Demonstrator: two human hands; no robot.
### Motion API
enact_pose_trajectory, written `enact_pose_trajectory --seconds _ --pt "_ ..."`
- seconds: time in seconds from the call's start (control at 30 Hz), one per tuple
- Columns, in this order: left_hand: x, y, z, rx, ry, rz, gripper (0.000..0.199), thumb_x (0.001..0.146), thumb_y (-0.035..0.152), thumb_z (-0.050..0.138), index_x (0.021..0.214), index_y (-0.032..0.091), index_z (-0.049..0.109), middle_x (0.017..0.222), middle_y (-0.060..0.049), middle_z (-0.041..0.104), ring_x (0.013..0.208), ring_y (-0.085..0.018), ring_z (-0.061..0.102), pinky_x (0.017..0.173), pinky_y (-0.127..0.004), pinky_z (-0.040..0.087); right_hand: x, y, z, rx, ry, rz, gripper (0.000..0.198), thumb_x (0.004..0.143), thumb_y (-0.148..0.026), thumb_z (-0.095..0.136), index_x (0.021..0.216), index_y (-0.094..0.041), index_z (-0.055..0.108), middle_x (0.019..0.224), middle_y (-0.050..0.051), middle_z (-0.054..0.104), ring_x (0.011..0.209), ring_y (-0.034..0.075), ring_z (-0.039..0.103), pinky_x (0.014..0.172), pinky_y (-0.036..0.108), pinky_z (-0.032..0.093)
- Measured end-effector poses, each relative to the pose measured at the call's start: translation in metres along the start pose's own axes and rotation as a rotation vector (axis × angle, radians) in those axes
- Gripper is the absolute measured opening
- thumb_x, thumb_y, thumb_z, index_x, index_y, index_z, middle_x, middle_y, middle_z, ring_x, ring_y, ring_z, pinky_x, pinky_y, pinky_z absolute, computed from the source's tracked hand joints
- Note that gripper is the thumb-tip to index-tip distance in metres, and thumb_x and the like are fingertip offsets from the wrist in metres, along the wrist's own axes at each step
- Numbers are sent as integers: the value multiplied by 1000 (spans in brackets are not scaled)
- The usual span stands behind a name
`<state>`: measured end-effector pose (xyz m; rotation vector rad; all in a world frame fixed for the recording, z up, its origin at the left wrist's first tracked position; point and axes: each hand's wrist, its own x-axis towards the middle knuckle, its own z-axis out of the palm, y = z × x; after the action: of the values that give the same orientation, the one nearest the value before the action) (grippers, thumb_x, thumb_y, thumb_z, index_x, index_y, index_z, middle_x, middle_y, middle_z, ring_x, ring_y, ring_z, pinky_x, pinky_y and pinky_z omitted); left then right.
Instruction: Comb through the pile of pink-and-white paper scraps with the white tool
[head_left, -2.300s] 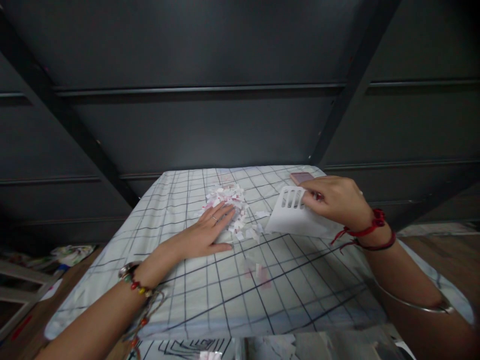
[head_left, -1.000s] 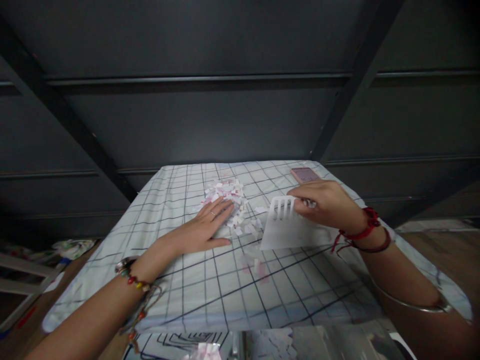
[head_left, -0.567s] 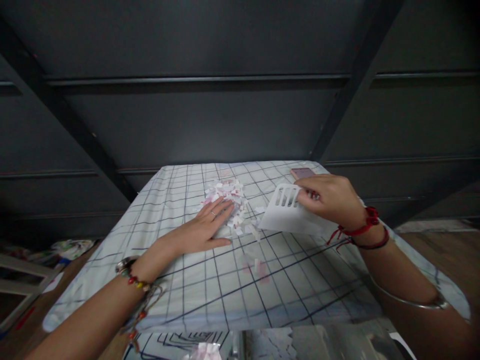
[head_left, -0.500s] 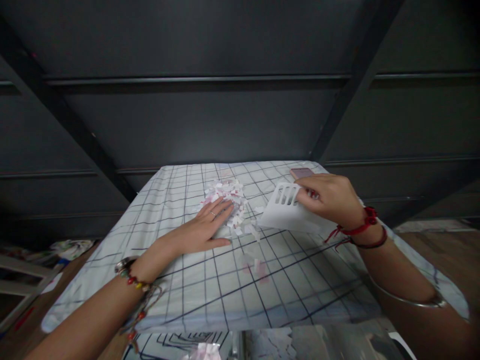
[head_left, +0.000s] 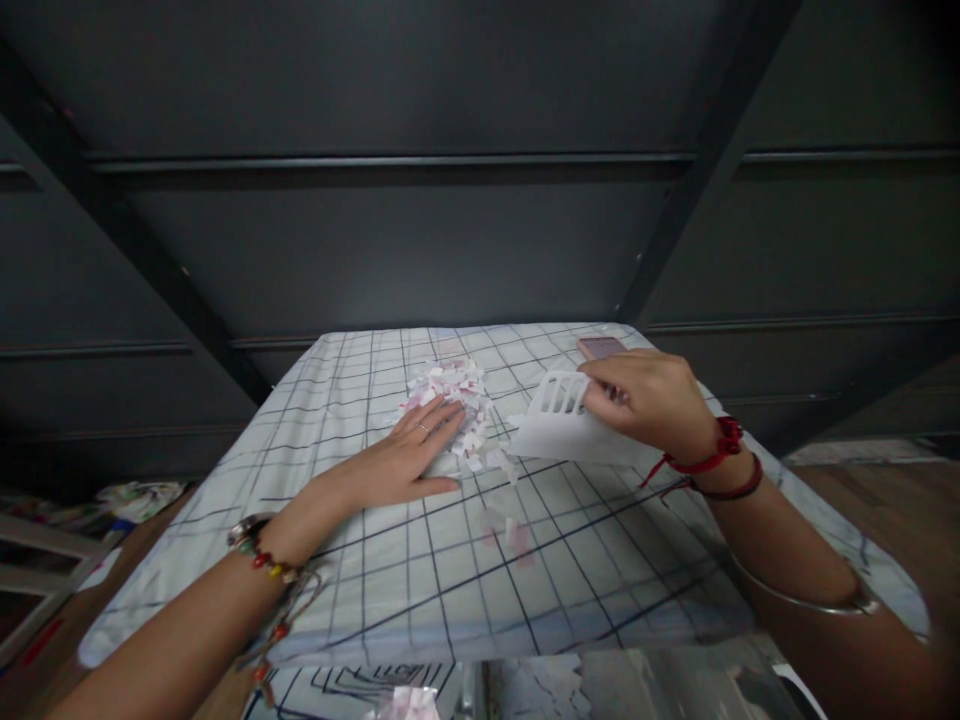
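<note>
My left hand point(head_left: 412, 455) lies with its fingers stretched out against the near side of a heap of small white and pink paper scraps point(head_left: 448, 380). Its thumb points to the right over the cloth. My right hand point(head_left: 649, 400) is closed on the top edge of a flat white plastic scraper point(head_left: 577, 438) with a row of slots. The scraper stands tilted on the cloth, its left end close to the scraps at the heap's right side. A few loose scraps point(head_left: 517, 535) lie nearer to me, between the hands.
A checked cloth point(head_left: 420, 590) covers the table. Behind my right hand lies a phone point(head_left: 600, 347). Along the near edge is a transparent container point(head_left: 637, 685), with crumpled paper point(head_left: 409, 703) beside it. A dark panelled wall point(head_left: 397, 250) rises behind the table.
My right hand and the white scraper have shifted slightly left, towards the paper heap. My left hand stays in almost the same place.
</note>
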<state>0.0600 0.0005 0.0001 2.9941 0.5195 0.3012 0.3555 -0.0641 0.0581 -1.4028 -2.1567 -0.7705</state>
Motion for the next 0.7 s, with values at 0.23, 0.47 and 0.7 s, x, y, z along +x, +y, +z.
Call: enact_pose_trajectory --seconds 0.23,0.47,0.7 --pt "-1 -1 1 7 -8 -9 76 88 50 44 140 21 -3 144 -16 12 131 -35 4 103 -55 15 -3 9 -4 -8 -95 -53 22 71 -19 40 60 -19 59 59 1 62 59 15 56 54 26 35" --pt "-2 -1 2 -8 -13 -17 75 88 49 45 140 23 -3 145 -13 10 131 -34 4 104 -54 14 -5 16 -9 16 -154 -32 23 71 -20 38 60 -20 58 58 2 60 59 15 54 55 26 34" --pt "-1 0 0 -9 -21 -27 75 88 49 45 140 23 -2 145 -14 11 131 -34 4 104 -55 13 -3 12 -9 69 -258 -29 22 71 -22 38 59 -20 56 55 1 57 55 13 50 53 25 31"
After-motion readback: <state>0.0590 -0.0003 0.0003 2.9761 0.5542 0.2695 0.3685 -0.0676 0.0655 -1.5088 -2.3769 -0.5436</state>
